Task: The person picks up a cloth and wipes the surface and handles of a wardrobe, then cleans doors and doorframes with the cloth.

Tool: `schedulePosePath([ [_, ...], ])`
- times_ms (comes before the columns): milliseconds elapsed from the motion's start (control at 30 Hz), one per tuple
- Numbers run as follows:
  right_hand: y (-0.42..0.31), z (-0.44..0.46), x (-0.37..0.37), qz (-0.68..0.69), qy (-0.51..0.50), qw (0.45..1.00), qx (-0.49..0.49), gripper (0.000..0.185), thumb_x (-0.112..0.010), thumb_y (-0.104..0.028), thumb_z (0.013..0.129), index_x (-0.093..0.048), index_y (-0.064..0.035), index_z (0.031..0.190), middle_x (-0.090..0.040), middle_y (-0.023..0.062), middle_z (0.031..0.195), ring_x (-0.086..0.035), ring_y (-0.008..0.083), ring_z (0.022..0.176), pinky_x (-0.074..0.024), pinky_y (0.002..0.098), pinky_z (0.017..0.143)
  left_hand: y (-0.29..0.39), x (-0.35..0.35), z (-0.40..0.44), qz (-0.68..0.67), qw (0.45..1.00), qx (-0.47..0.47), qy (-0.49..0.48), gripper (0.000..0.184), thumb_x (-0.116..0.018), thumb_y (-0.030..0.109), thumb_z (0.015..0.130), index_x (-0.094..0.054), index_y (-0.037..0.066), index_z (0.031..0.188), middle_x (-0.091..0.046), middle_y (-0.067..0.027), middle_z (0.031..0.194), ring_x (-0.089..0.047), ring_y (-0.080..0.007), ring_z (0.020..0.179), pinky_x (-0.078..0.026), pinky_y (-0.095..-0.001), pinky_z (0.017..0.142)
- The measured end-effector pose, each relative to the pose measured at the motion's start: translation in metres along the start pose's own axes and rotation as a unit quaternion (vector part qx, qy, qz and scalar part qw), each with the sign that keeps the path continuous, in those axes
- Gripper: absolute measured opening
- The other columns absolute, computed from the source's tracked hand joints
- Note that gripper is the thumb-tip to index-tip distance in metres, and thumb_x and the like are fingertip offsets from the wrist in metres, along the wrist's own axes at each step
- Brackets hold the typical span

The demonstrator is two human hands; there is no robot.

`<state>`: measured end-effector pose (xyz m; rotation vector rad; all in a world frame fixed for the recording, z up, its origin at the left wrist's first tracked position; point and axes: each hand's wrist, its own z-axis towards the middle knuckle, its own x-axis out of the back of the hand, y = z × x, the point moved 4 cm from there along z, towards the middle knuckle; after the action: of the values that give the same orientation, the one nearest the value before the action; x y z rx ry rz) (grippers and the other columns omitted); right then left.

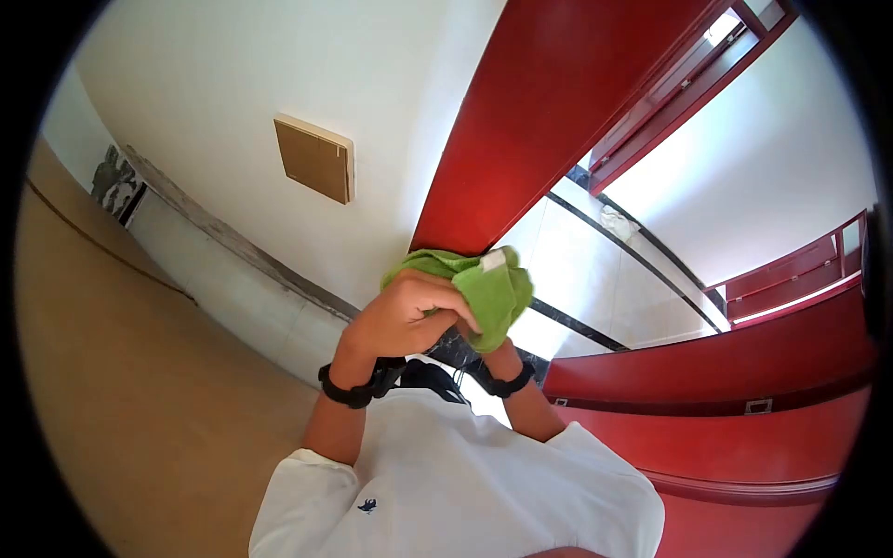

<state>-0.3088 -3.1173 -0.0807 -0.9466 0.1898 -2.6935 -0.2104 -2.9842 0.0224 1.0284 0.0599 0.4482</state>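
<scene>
A green cloth (502, 296) with a small white label is bunched up in front of my chest. My left hand (409, 312) is closed on it, with the fingers curled over its near side. The cloth drapes over my right hand (500, 353), so only the part by the wrist shows and its fingers are hidden. Both hands are close together, just in front of the lower end of a red door frame (549, 102). Each wrist wears a black band.
On the white wall to the left is a gold switch plate (314, 158). A red door panel (707, 446) stands at the lower right. Beyond the doorway lies a pale tiled floor (581, 265) with black strips, and a whitish bundle (619, 223). Brown flooring (167, 400) extends at left.
</scene>
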Motion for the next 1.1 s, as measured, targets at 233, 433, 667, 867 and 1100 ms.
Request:
schedulePosePath([
  [233, -0.013, 0.08, 0.062, -0.019, -0.023, 1.0, 0.007, 0.061, -0.077, -0.029, 0.076, -0.053, -0.0107, 0.129, -0.055, 0.0121, 0.13, -0.048, 0.0334, 0.123, -0.0343, 0.0456, 0.106, 0.016, 0.018, 0.012, -0.269, 0.95, -0.068, 0.147, 0.032, -0.051, -0.009, 0.084, -0.053, -0.004, 0.116, -0.064, -0.0102, 0.095, -0.061, -0.0144, 0.089, -0.047, -0.0287, 0.082],
  [433, -0.008, 0.088, 0.08, 0.04, -0.088, 0.993, -0.073, 0.068, -0.078, -0.03, 0.075, -0.05, -0.0116, 0.134, -0.049, 0.012, 0.137, -0.044, 0.0325, 0.128, -0.0307, 0.0456, 0.109, 0.039, 0.01, 0.025, -0.19, 0.956, -0.102, 0.199, 0.039, -0.056, -0.005, 0.087, -0.048, -0.005, 0.125, -0.064, -0.0095, 0.097, -0.06, -0.014, 0.09, -0.046, -0.0288, 0.085],
  [667, -0.012, 0.09, 0.073, 0.046, -0.057, 0.996, -0.04, 0.053, -0.076, -0.027, 0.076, -0.059, -0.0098, 0.124, -0.058, 0.0112, 0.126, -0.054, 0.0324, 0.117, -0.0387, 0.0445, 0.102, 0.036, -0.002, 0.024, -0.013, 0.982, -0.113, 0.151, 0.043, -0.068, -0.002, 0.079, -0.056, -0.002, 0.12, -0.065, -0.008, 0.093, -0.062, -0.0123, 0.083, -0.048, -0.027, 0.079],
  [867, -0.006, 0.116, 0.085, 0.073, -0.013, 0.997, 0.004, 0.043, -0.075, -0.026, 0.075, -0.065, -0.0059, 0.111, -0.064, 0.011, 0.107, -0.059, 0.0303, 0.098, -0.0458, 0.0422, 0.085, 0.058, 0.0, 0.035, 0.031, 0.986, -0.102, 0.125, 0.042, -0.069, -0.003, 0.078, -0.057, -0.001, 0.118, -0.064, -0.0075, 0.092, -0.063, -0.0151, 0.086, -0.049, -0.028, 0.08],
  [1100, 0.036, 0.141, 0.147, 0.008, 0.07, 0.998, 0.003, 0.04, -0.075, -0.025, 0.074, -0.065, -0.0047, 0.107, -0.063, 0.0113, 0.102, -0.059, 0.0299, 0.093, -0.0463, 0.0411, 0.079, 0.036, -0.024, 0.038, -0.26, 0.918, -0.163, 0.251, 0.043, -0.062, -0.009, 0.083, -0.048, -0.005, 0.123, -0.06, -0.0111, 0.115, -0.059, -0.0167, 0.105, -0.047, -0.0318, 0.091],
])
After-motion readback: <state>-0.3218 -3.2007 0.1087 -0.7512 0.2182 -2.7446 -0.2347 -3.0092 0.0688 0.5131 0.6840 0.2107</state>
